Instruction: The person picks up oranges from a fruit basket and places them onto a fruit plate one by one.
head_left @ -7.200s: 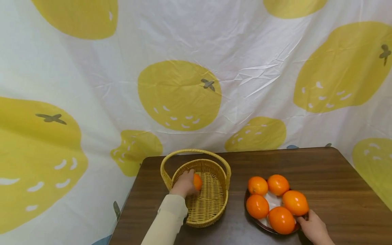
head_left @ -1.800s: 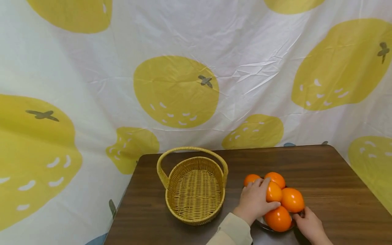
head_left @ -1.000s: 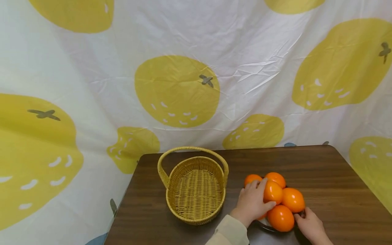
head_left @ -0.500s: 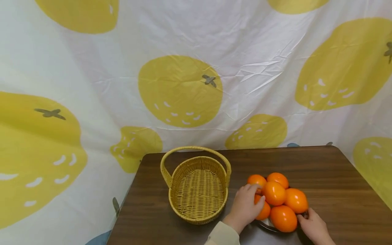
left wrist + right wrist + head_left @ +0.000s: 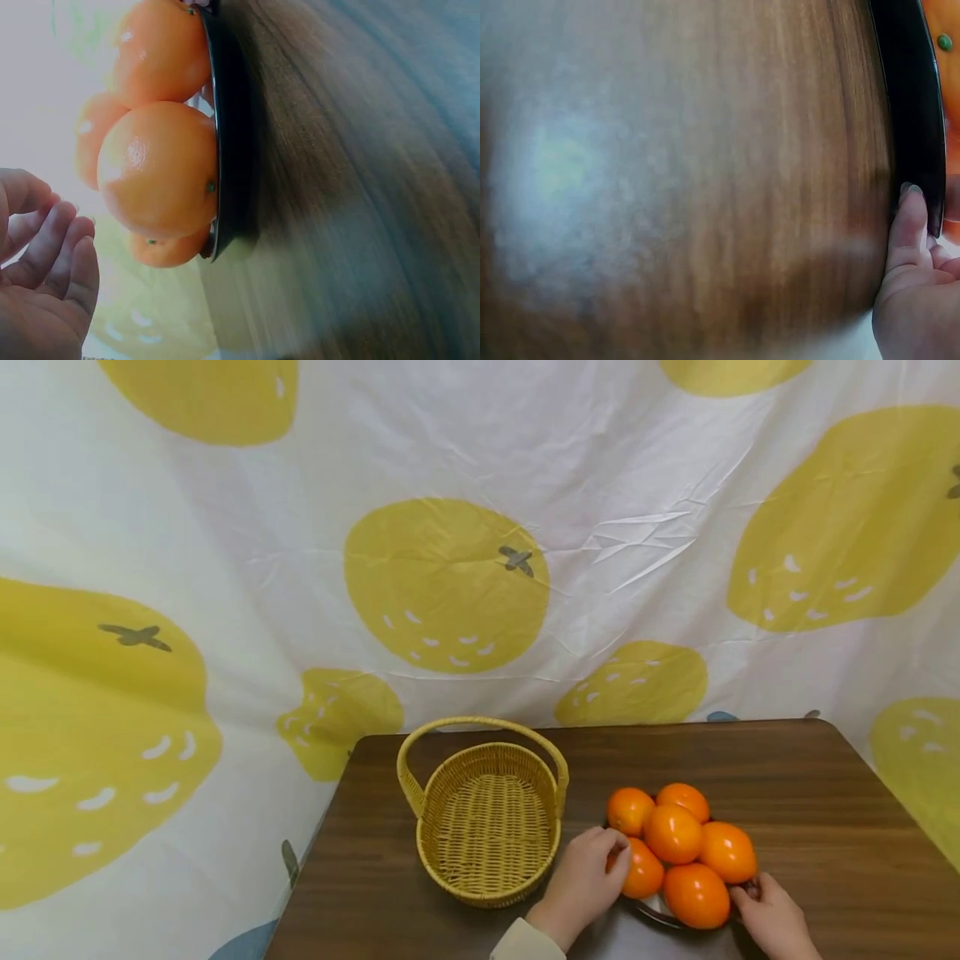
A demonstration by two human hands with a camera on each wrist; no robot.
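Observation:
Several oranges [image 5: 697, 896] are heaped in a dark, shallow plate [image 5: 660, 920], with one orange [image 5: 673, 833] on top in the middle. At the plate's left side is my left hand [image 5: 581, 881], its fingers loosely bent and holding nothing. In the left wrist view the left hand [image 5: 49, 262] is a little apart from the fruit. My right hand [image 5: 774, 917] pinches the plate's rim at the near right. In the right wrist view the thumb of the right hand [image 5: 919, 292] lies along the outside of the dark rim [image 5: 915, 112], with other fingers on the inner side.
A wicker basket [image 5: 557, 852] with an upright handle [image 5: 480, 722] stands left of the plate, with nothing in it. Both rest on a dark wooden table [image 5: 825, 827]. Behind hangs a white cloth [image 5: 637, 452] printed with yellow fruit.
The left hand took an orange from the basket to the plate, let go of it on top of the others, and drew back left. The right hand stays at the rim.

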